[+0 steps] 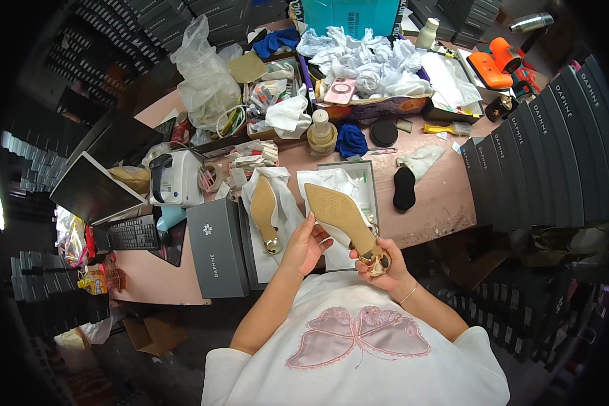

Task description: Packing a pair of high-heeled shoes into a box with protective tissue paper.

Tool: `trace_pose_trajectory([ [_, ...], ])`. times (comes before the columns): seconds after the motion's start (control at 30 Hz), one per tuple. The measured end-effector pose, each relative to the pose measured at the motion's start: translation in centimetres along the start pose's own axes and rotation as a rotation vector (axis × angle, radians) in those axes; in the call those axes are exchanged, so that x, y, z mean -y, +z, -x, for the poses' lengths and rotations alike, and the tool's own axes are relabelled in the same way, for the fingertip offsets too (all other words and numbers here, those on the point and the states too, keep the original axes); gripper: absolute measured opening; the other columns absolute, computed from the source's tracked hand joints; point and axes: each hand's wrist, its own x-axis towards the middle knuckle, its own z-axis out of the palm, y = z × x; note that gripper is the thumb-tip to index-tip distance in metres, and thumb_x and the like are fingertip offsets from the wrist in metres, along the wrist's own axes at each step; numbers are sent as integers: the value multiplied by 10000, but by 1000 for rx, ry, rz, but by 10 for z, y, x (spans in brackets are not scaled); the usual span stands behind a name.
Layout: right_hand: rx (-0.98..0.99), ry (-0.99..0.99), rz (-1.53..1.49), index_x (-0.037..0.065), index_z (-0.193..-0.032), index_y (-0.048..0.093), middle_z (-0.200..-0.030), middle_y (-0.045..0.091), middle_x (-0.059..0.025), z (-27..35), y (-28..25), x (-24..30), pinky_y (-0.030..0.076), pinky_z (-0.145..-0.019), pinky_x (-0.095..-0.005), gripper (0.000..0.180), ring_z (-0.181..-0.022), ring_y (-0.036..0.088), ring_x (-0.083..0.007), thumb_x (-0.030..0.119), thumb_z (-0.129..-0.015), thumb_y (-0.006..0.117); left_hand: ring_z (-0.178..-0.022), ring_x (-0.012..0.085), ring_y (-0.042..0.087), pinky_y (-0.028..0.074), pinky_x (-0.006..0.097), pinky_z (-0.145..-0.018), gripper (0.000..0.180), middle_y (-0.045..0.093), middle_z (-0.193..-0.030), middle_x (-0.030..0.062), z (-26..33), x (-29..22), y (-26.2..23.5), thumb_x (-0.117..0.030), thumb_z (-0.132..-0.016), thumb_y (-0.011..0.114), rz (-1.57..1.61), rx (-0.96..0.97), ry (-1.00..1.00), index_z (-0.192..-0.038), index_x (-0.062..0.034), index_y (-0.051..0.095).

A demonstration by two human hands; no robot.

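A high-heeled shoe (333,206) is held sole up, its tan underside toward me and its toe pointing away. My right hand (388,269) is closed round its shiny gold heel. At the sole's left edge, my left hand (304,247) grips the shoe lightly, thumb on the edge and other fingers half curled. The matching shoe (261,201) lies sole up on white tissue paper (287,203) to the left. Behind the held shoe stands an open shoebox (374,177) lined with white paper. A dark grey box lid (214,252) lies at the left.
Stacked grey shoeboxes (548,155) rise at the right. A monitor (96,186), keyboard (134,233) and white label printer (174,177) stand left. Crumpled paper fills a bin (379,107) at the back. A black oval pad (404,189) and an orange tape dispenser (490,70) are on the right.
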Motion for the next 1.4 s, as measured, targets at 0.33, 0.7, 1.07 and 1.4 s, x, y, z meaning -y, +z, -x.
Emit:
trace_pose_trajectory([
  [0.33,-67,23,35,30,-1265,471,-1090,612,-158,-14,6,-7,540,-675,-341,470,-816,606,-225,378,-964,374,-996,160,510,426,365,-835,418,566,-1039,32,1,8,-5,-504,-927,514,50,-72,-6,-1119,-133,535],
  [0.7,-215,-48,1013,44,-1124,581,-1004,632,-79,-11,16,9,528,-710,-296,385,-835,611,-142,367,-998,414,-830,177,636,538,315,-737,392,631,-960,94,12,35,11,-293,-888,630,-10,190,-58,-1149,-16,538],
  [1.07,-967,-776,2176,-21,-1096,506,-1122,518,-233,-40,-122,175,429,-858,-450,440,-986,514,-379,190,-769,710,-909,128,609,520,288,-760,320,600,-1034,48,2,29,36,-162,-903,631,-212,1,238,-1168,-35,506],
  [1.4,-331,-681,1570,-1,-1317,436,-1166,523,-172,-6,29,85,433,-887,-353,527,-1009,533,-290,77,-809,551,-880,117,611,517,271,-731,555,614,-1014,39,-3,26,5,-519,-878,573,68,51,242,-1164,-47,512],
])
